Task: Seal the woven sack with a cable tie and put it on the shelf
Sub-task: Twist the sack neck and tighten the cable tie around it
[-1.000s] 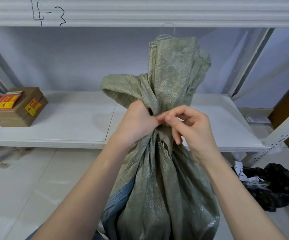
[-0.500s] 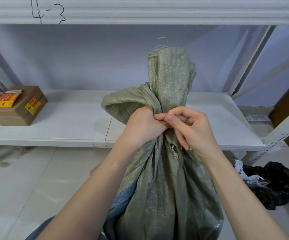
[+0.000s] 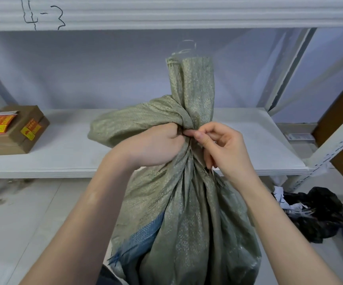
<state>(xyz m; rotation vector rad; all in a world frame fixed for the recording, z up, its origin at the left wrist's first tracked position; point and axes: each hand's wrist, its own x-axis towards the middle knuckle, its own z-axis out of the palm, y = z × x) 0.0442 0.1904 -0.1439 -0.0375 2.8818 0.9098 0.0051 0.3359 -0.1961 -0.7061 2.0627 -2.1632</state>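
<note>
A grey-green woven sack (image 3: 189,221) stands upright in front of me, its mouth gathered into a tight neck with the loose top sticking up and one fold flopping left. My left hand (image 3: 156,146) is clenched around the neck from the left. My right hand (image 3: 222,147) pinches at the neck from the right with thumb and forefinger. A cable tie cannot be made out between the fingers. The white shelf (image 3: 67,153) lies just behind the sack at neck height.
A brown cardboard box (image 3: 16,130) with red and yellow labels sits at the shelf's left end. A black plastic bag (image 3: 314,214) with paper scraps lies on the floor at right, beside the rack's white upright (image 3: 331,153). An upper shelf beam (image 3: 166,11) spans the top.
The sack's neck and both hands have sunk a little lower and the loose top now stands shorter and narrower. Both hands keep their hold at the neck.
</note>
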